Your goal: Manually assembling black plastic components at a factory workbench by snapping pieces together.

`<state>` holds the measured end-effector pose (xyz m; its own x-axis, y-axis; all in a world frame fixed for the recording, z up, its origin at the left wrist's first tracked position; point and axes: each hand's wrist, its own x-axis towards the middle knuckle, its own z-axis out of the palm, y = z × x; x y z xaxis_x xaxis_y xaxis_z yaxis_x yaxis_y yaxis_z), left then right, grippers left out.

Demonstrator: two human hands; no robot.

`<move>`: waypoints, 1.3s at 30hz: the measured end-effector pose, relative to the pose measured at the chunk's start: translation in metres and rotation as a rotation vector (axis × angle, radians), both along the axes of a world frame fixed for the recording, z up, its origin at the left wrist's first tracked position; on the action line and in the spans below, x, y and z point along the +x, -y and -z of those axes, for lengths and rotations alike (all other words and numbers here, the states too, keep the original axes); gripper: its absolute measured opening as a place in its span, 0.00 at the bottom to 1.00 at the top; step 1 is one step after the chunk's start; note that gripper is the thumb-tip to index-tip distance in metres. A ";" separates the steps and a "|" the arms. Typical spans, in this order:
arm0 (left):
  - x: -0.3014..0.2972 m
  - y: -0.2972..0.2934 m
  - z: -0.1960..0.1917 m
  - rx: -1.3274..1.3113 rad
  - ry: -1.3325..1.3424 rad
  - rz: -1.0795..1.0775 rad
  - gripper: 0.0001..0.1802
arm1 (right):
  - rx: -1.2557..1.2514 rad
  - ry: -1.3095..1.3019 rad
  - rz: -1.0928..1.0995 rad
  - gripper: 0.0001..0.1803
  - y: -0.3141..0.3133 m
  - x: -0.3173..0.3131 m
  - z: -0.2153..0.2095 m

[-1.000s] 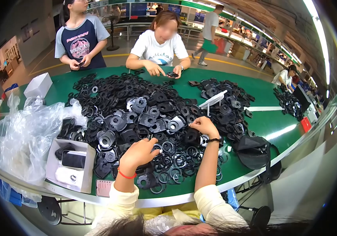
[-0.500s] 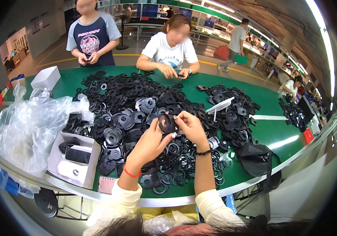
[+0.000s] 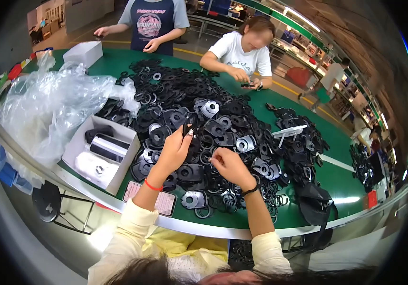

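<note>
A person's left hand (image 3: 173, 148) grips a thin, glossy black part (image 3: 191, 122) above a heap of black ringed plates (image 3: 223, 124) on a glossy green worktop (image 3: 339, 183). The right hand (image 3: 232, 167), fingers curled, hovers near loose dark rings (image 3: 206, 156); whether it holds one cannot be told. Opposite, a co-worker in a white T-shirt (image 3: 235, 53) handles a small dark piece (image 3: 247, 85).

Carries on flat green tabletop (image 3: 342, 183): heaped black round-holed parts (image 3: 223, 124) at centre; white rectangular box (image 3: 84, 54), ten o'clock; soft black bag (image 3: 314, 204), four o'clock.
</note>
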<state>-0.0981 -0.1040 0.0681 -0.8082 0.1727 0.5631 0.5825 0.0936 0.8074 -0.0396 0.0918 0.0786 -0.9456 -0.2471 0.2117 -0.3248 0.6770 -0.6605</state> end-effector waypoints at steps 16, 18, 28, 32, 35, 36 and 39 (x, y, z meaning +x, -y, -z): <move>0.036 -0.029 0.030 0.197 0.409 0.365 0.15 | 0.572 -0.181 0.343 0.25 -0.014 0.030 0.063; 0.036 -0.038 0.037 0.036 0.350 0.330 0.14 | 0.531 -0.232 0.325 0.24 -0.019 0.031 0.066; -0.014 0.016 0.041 0.165 0.499 0.358 0.13 | 0.168 -0.440 0.004 0.17 0.045 0.049 0.052; -0.025 0.036 0.037 0.131 0.532 0.385 0.13 | 0.192 -0.377 -0.427 0.19 0.100 0.070 0.058; -0.027 0.043 0.036 0.083 0.560 0.380 0.15 | 0.194 -0.399 -0.527 0.19 0.126 0.076 0.065; -0.025 0.044 0.034 0.102 0.565 0.359 0.15 | 0.210 -0.386 -0.557 0.18 0.129 0.074 0.067; -0.027 0.048 0.035 0.097 0.583 0.341 0.16 | 0.288 -0.388 -0.558 0.18 0.135 0.073 0.072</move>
